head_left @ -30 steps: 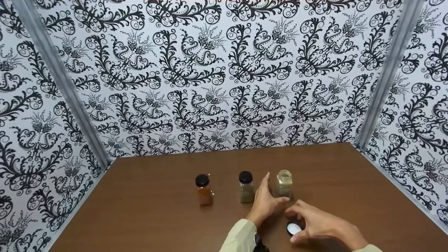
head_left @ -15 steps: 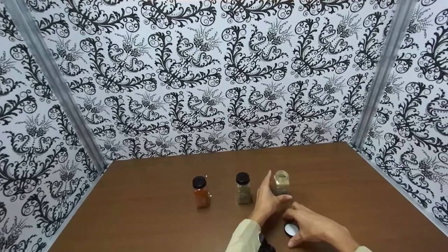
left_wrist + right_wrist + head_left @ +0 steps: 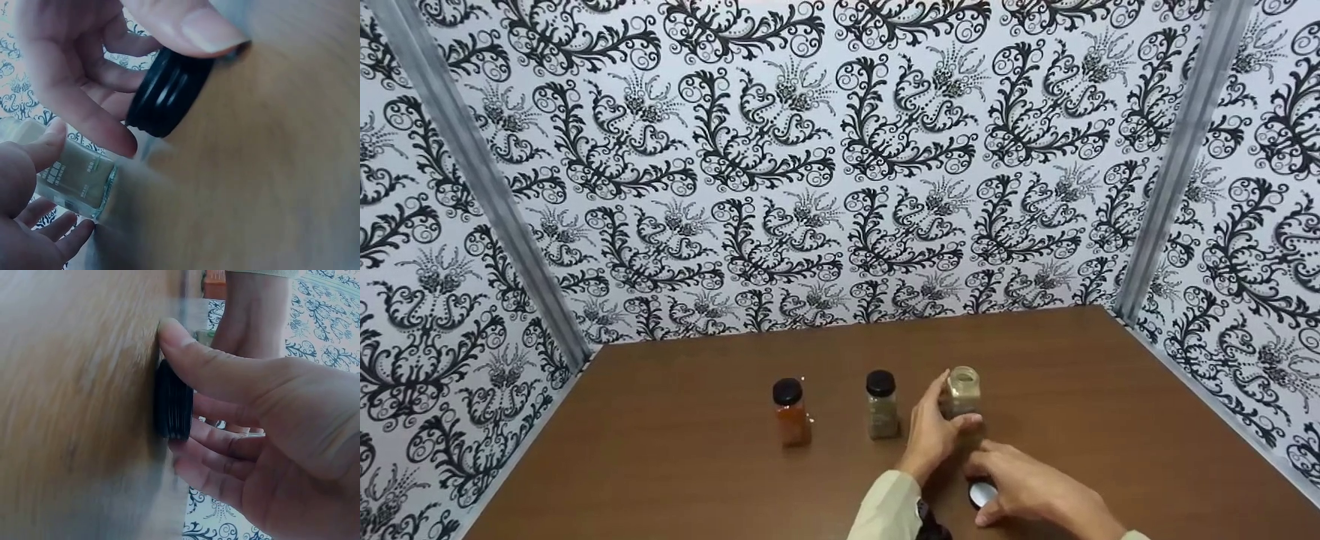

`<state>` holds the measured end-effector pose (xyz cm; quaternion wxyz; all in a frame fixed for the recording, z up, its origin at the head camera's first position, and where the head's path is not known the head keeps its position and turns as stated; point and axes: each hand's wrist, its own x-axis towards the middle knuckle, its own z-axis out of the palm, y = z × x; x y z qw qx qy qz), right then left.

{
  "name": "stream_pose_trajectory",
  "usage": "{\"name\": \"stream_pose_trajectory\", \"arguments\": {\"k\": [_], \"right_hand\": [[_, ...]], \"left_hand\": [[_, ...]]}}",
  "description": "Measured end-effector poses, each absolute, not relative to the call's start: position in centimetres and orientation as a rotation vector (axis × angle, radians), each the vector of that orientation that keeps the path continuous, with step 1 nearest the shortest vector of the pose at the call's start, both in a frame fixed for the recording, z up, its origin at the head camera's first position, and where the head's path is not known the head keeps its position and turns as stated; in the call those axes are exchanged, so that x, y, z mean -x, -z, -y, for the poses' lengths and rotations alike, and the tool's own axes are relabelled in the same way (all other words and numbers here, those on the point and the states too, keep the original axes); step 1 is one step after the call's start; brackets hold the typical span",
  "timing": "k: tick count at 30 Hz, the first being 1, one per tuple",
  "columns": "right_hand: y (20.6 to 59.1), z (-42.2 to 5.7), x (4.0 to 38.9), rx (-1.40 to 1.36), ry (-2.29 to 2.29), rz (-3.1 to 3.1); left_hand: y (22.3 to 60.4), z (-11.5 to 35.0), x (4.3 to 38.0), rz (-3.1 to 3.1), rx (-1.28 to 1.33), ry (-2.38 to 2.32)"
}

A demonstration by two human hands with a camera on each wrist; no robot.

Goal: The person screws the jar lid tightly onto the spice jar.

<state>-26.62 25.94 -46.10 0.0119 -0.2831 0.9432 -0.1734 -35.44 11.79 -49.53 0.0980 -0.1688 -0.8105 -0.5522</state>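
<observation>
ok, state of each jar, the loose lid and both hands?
Orange jar: lid on, upright
Green jar: lid on, upright
Beige jar: open, upright
Loose lid: off, white inside facing up
Left hand: holding the beige jar
Right hand: holding the loose lid by its edge

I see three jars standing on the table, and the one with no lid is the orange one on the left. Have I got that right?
Not quite: the orange jar has its black lid on. The one with no lid is the rightmost jar, in the left hand, as the head view shows.
</observation>
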Motion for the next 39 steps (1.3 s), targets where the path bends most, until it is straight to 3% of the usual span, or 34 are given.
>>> {"name": "stream_pose_trajectory", "arguments": {"k": [9,17,25,34,39], "right_hand": [[45.7,-25.7,26.9,1.096,0.625,-3.009],[45.1,-25.1,26.8,1.121,0.682,-3.17],[44.2,-24.4,27.2,1.293,1.0,-3.315],[42.9,-24.7,27.6,0.861,1.53,-3.086],[42.7,-25.1,28.4,0.84,1.823,-2.911]], "left_hand": [[49.6,-11.6,35.8,2.399,0.506,1.623],[49.4,-11.7,36.3,2.394,0.538,1.692],[49.6,-11.4,36.7,2.429,0.598,1.548],[49.4,-11.4,36.7,2.457,0.636,1.403],[49.3,-11.4,36.8,2.48,0.64,1.387]]}}
